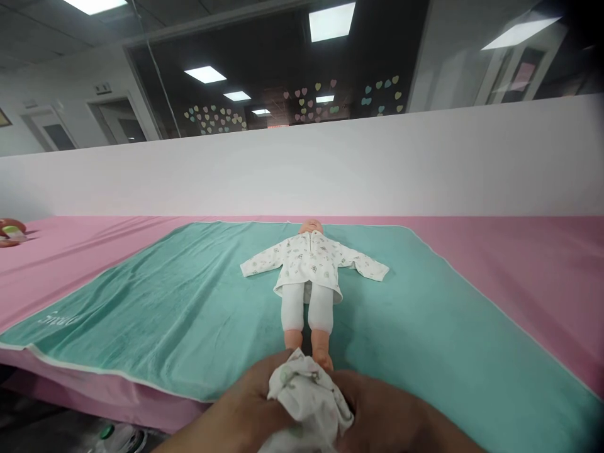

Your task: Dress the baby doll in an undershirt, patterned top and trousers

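Observation:
My left hand [255, 399] and my right hand [370, 399] are close together at the bottom middle of the head view. Both are closed on a bunched white printed baby garment [309, 393], gathered up between them; its shape is hidden in the folds. Just beyond it, a baby doll [321, 343] lies on its back with its feet towards me. It wears a white long-sleeved top [312, 264] with a small print, sleeves spread wide, and white leggings [321, 308]. Its feet are bare, and the garment partly overlaps them from my viewpoint.
A green blanket [189, 314] with a pale edge lies under the doll on a pink surface [519, 270]. A white low wall [302, 170] runs along the back. An orange and green object [12, 231] sits far left. Below the front edge is a clear container with a green cap [107, 431].

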A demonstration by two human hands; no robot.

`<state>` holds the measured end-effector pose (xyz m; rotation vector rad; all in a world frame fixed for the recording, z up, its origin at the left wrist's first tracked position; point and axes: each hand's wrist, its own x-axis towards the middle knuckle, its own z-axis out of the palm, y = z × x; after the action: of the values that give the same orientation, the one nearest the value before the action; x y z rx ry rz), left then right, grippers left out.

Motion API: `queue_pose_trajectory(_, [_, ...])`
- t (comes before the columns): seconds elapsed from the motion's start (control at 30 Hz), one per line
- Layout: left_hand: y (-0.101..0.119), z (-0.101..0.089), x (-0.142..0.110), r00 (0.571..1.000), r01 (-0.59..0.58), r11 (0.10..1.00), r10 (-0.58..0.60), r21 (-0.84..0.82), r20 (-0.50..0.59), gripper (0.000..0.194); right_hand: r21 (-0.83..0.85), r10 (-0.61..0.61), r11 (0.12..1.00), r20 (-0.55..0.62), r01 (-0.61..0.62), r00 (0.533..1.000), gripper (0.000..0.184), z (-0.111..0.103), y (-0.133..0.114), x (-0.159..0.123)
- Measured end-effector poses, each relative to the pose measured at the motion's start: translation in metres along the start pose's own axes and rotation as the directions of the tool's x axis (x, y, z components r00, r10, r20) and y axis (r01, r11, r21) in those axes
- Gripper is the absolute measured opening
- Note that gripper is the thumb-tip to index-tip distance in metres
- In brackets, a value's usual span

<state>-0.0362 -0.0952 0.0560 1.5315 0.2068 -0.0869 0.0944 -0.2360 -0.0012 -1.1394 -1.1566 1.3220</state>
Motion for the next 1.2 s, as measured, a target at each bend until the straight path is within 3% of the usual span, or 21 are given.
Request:
queue_pose_trajectory(0.1, [0.003,-0.006,0.013,0.998,0.0,0.988,0.01,0.154,-0.068,0.026,-0.104,-0.014,0.995,-0.134,0.0,0.991,0.043,-0.014,-0.013,0.0])
queue_pose_trajectory(0.23, [-0.001,-0.023,0.038,0.989,0.114,0.923,-0.069,0.368,-0.134,0.03,-0.198,-0.03,0.979,-0.385,-0.051,0.923,0.034,-0.032,-0.008,0.005])
queue_pose_trajectory(0.43, [-0.004,-0.02,0.058,0.996,0.05,0.656,0.02,0.753,-0.083,0.025,-0.318,-0.041,0.939,-0.486,-0.132,0.873,0.034,-0.045,0.022,0.01])
queue_pose_trajectory(0.53, [-0.003,-0.017,0.058,0.998,0.0,0.566,0.047,0.824,-0.033,0.019,-0.321,-0.056,0.939,-0.494,-0.123,0.868,0.034,-0.046,0.024,0.01])
queue_pose_trajectory(0.8, [0.01,-0.023,0.054,0.999,0.028,0.722,0.007,0.691,-0.049,0.023,0.019,0.036,0.999,-0.484,-0.03,0.875,0.042,-0.044,0.027,0.007])
queue_pose_trajectory(1.0, [0.008,-0.022,0.052,0.994,0.026,0.714,0.06,0.7,-0.097,0.023,0.278,0.112,0.96,-0.451,0.02,0.885,0.045,-0.041,0.03,0.007])
queue_pose_trajectory(1.1, [0.005,-0.02,0.048,0.994,0.047,0.723,0.035,0.689,-0.105,0.027,0.297,0.101,0.954,-0.455,0.043,0.885,0.044,-0.04,0.029,0.008])
queue_pose_trajectory(1.2, [0.003,-0.018,0.046,0.993,0.058,0.738,0.026,0.672,-0.115,0.031,0.231,0.017,0.968,-0.453,0.099,0.892,0.045,-0.037,0.026,0.012])
